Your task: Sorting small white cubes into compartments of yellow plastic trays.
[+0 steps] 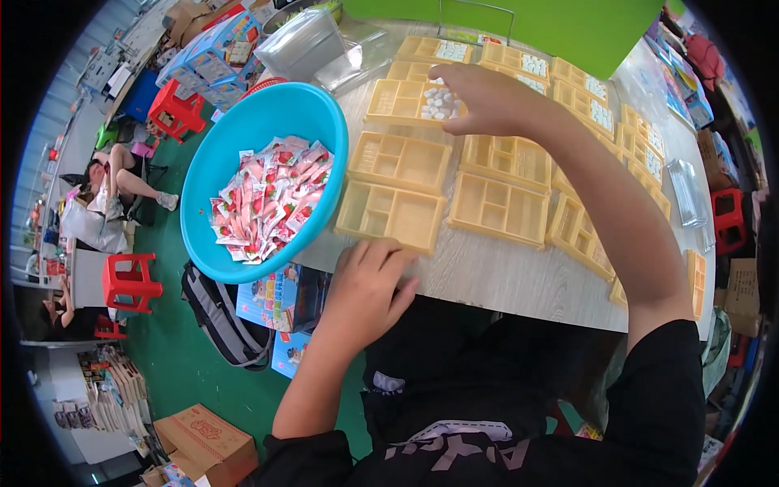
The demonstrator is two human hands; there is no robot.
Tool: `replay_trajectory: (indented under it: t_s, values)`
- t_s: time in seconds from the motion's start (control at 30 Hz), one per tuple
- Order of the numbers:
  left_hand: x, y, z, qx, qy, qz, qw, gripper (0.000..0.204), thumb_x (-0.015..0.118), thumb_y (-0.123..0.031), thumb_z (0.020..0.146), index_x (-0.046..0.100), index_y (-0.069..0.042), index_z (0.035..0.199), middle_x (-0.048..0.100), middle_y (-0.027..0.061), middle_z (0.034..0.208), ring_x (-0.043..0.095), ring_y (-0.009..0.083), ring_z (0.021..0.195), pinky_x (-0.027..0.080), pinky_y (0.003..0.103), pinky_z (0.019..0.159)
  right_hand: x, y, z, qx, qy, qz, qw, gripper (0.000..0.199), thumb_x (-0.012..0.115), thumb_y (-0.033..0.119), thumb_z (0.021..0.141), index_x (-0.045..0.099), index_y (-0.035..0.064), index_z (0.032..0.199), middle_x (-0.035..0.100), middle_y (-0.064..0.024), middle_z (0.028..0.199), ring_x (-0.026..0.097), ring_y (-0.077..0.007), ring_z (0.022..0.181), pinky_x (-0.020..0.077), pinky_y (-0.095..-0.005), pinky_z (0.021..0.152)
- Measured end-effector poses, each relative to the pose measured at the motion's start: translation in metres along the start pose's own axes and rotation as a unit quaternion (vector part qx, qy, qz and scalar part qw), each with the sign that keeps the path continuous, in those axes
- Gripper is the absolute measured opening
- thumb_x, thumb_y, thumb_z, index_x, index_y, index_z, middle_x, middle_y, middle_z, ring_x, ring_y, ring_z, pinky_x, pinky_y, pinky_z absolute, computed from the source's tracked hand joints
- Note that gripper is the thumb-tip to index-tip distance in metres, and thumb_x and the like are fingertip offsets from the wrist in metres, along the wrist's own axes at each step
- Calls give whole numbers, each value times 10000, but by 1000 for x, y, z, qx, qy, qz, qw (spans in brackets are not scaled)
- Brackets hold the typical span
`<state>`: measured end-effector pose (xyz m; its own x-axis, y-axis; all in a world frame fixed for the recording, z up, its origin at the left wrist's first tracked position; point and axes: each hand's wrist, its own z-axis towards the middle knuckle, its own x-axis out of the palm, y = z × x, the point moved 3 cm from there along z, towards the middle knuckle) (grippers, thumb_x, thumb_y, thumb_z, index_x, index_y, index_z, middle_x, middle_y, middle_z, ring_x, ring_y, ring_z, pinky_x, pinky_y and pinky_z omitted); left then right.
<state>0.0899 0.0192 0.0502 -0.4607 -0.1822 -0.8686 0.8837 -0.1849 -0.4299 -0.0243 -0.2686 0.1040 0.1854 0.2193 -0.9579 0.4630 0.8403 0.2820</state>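
Note:
My right hand [497, 99] reaches over a pale yellow compartment tray [392, 99] near the far side of the table. Its thumb and forefinger are spread around a heap of small white rounded pieces [441, 103] in the tray's right compartment; the other fingers are partly hidden. My left hand [367, 290] rests at the table's near edge, fingers loosely bent and thumb apart, holding nothing. Just beyond it lies a tray with bare compartments [415, 219]. More trays without pieces [499, 208] stand nearby, while several far trays [531, 63] hold white pieces in one compartment.
A large turquoise basin [195, 215] of pink strawberry-printed sachets [272, 199] stands at the left. Behind it are clear plastic containers [304, 45]. A grey backpack [227, 321] and a red stool [130, 282] are on the green floor, where a person [122, 174] sits at far left.

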Motion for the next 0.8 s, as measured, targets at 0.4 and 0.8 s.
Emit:
replay_trajectory:
  t_s: [0.4,0.8]
  values:
    - [16,18,23,-2,-43,-1,999,286,740,-154,873,656,-81,1137,590,147,1170,579,389,1129,447,504,987,-27,30,-172,14,-60,-17,998,692,750,284,812,543,63,1435,607,-208,1363,584,-380,1282,463,-443,1111]
    - [35,-19,14,-6,-145,-53,988,227,645,-46,891,687,-57,1114,613,163,1304,549,390,1227,419,479,1059,32,64,-269,81,-53,91,991,718,778,193,767,518,44,1420,618,-203,1314,571,-422,1250,466,-478,1080]
